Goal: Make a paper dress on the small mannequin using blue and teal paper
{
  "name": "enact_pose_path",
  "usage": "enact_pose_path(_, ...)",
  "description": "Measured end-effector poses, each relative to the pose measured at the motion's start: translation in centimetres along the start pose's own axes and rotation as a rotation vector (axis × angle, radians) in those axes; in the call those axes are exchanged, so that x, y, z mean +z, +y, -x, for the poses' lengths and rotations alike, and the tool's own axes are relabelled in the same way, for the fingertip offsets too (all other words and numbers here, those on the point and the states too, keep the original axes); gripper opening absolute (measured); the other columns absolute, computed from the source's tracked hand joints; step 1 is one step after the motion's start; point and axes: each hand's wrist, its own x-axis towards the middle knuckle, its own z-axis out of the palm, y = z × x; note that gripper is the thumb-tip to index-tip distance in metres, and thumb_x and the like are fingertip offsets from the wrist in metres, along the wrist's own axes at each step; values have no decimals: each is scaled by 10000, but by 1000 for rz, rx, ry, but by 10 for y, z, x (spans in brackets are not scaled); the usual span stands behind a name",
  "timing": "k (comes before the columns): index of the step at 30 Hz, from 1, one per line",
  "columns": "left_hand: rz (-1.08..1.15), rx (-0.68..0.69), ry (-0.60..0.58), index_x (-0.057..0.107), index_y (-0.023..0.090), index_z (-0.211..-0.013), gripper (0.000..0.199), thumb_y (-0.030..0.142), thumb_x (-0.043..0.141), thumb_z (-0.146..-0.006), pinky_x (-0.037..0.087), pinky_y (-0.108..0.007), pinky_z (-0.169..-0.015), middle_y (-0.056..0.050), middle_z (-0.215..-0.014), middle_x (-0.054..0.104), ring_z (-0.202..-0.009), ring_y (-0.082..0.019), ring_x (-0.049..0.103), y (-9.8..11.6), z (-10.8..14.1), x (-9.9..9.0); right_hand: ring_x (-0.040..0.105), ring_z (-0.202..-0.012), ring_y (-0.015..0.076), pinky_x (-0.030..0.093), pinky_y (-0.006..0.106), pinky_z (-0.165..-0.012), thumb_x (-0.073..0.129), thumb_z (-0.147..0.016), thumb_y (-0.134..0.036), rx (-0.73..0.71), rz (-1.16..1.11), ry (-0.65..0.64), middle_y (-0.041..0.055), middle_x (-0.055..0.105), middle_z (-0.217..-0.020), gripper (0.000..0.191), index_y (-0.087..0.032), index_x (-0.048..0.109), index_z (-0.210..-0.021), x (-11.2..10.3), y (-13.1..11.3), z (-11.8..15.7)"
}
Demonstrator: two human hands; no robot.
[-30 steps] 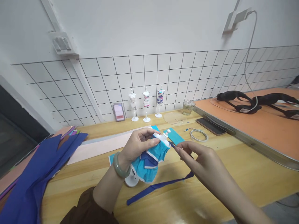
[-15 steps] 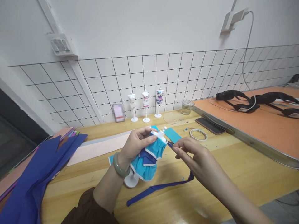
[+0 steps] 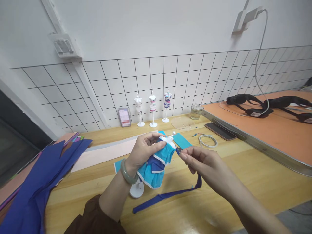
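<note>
My left hand grips a small white mannequin near its shoulder, tilted over the table. The mannequin wears a light blue dress with white edging and a dark blue band at the waist. Its round white base shows below my left wrist. My right hand pinches the end of a dark blue strip at the mannequin's shoulder. The long part of a dark blue strip trails over the table below.
Three small mannequins stand by the wall. A glass cup, a phone and a tape roll lie to the right. Blue paper covers the left side; a pale pink strip lies behind my left hand.
My right hand has shifted slightly down, its fingers still at the mannequin's shoulder. The view has moved a little. My left hand keeps its hold.
</note>
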Motion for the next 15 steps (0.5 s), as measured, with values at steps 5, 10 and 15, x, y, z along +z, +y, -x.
enact_pose_path(5, -26, 17, 12, 652, 140, -922, 321, 325, 737, -674, 476, -261, -718, -58, -861, 680, -780, -159, 619, 1, 0, 3, 453, -509, 99, 388, 209, -439, 578, -760, -525, 75, -123, -39, -24, 503, -595, 344, -185, 603, -714, -2, 1, 0)
enact_pose_path(10, -107, 64, 35, 648, 133, -906, 289, 313, 720, -691, 478, -266, -755, -69, -901, 671, -839, -170, 614, 3, 2, 6, 459, -514, 89, 402, 220, -491, 659, -710, -496, 98, -232, -35, -15, 550, -621, 328, -170, 639, -733, 0, 4, -1)
enact_pose_path(15, -233, 148, 58, 638, 140, -923, 257, 308, 680, -734, 463, -301, -869, -87, -1001, 658, -965, -195, 600, 3, 5, 10, 444, -479, 86, 386, 219, -460, 701, -669, -495, 118, -260, -9, -25, 528, -565, 336, -165, 635, -690, 0, 8, -1)
